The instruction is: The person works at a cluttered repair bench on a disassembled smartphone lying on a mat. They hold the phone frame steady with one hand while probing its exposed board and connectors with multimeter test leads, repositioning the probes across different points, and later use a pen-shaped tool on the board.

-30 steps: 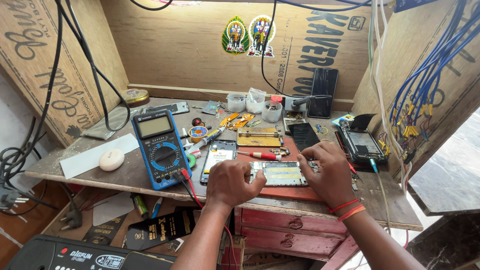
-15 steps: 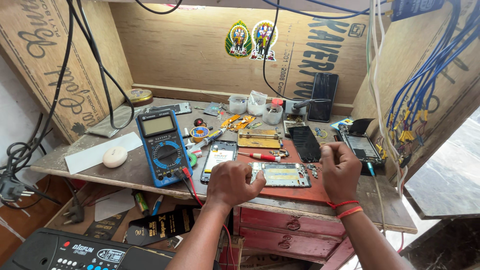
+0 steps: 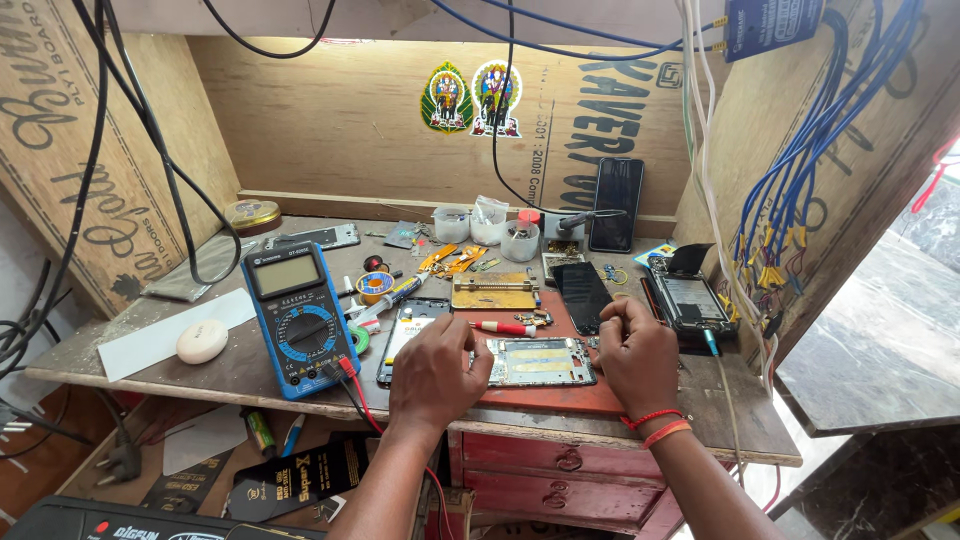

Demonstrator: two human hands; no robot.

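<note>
Flanked opened phone (image 3: pixel 538 361) near bench (image 3: pixel 250 375) front edge: left hand (image 3: pixel 437 371) curled, seemingly touching it; right hand (image 3: pixel 636 352) clenched, grasp unclear.

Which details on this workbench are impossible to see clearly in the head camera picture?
- Left hand: its fingertips curl under, so any small part held is hidden.
- Right hand: closed fist covers whatever it grips.
- Opened phone: its left end lies under the left hand; inner parts are too small to tell.
- Small cups at the back: contents too small.
- Black box: cut off by the bottom edge.
</note>
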